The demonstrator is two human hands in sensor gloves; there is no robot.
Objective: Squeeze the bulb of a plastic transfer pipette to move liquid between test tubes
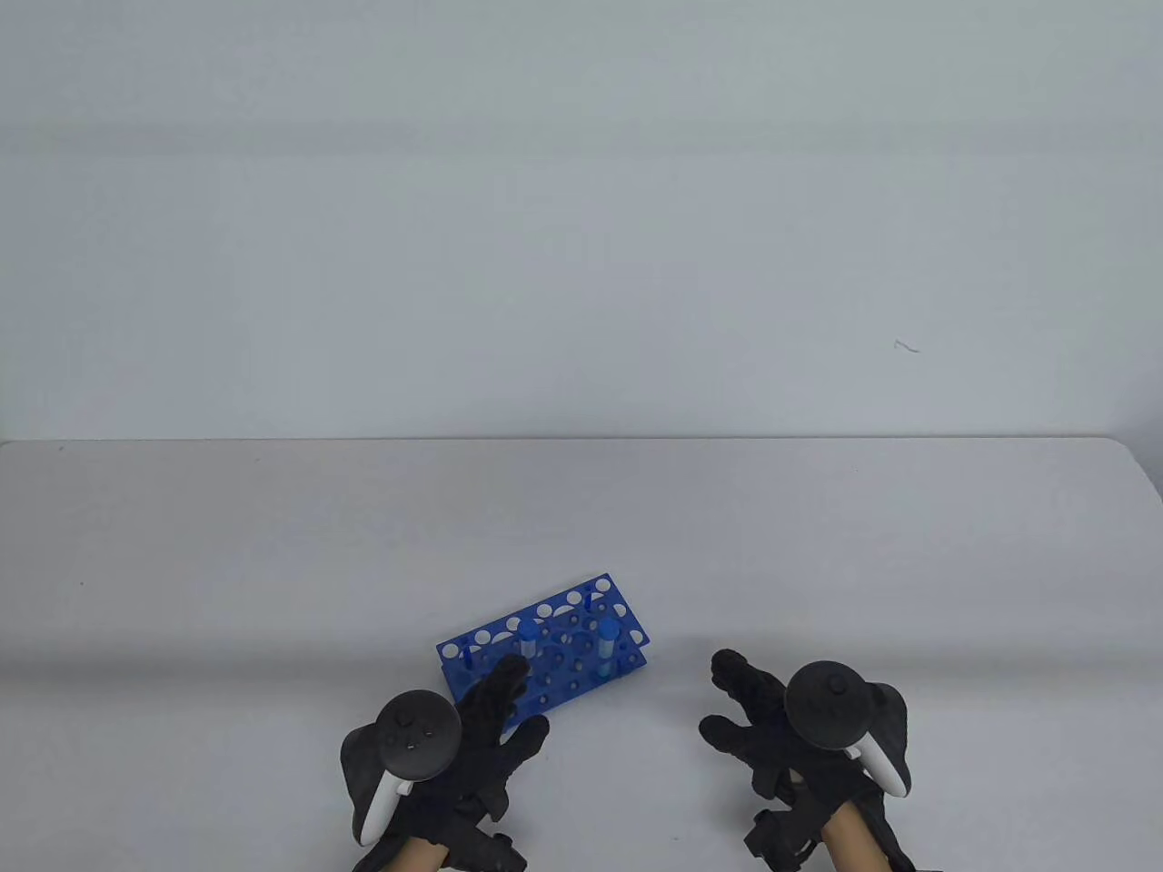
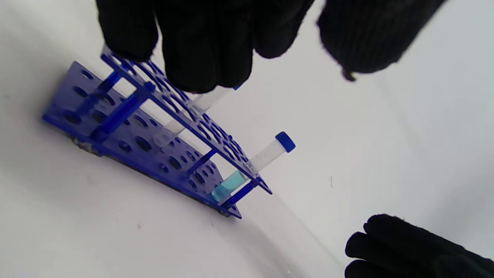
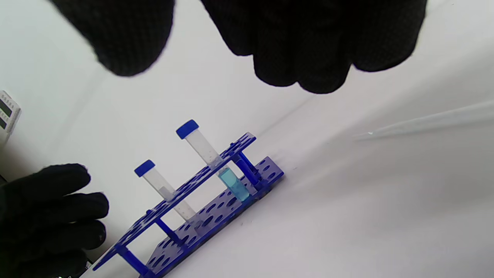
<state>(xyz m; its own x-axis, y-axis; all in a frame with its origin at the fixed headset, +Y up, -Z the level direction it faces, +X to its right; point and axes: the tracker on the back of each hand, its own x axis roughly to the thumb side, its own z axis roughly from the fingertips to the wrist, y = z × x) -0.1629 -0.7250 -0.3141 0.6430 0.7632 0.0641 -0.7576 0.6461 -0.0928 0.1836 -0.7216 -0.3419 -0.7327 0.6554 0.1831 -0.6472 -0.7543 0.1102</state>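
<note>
A blue test tube rack (image 1: 554, 640) stands on the white table near the front edge. It holds two blue-capped tubes. The right tube (image 1: 606, 647) has blue liquid at its bottom (image 3: 233, 185). The left tube (image 1: 527, 638) looks empty (image 3: 162, 185). My left hand (image 1: 522, 704) hovers open over the rack's near left corner, fingers (image 2: 200, 46) just in front of the left tube, apart from it in the right wrist view. My right hand (image 1: 722, 695) is open and empty, right of the rack. A clear pipette (image 3: 424, 121) lies on the table beyond my right fingers.
A small white device (image 3: 7, 112) shows at the left edge of the right wrist view. The table's far edge (image 1: 581, 440) meets a plain wall. My right hand also shows in the left wrist view (image 2: 405, 251).
</note>
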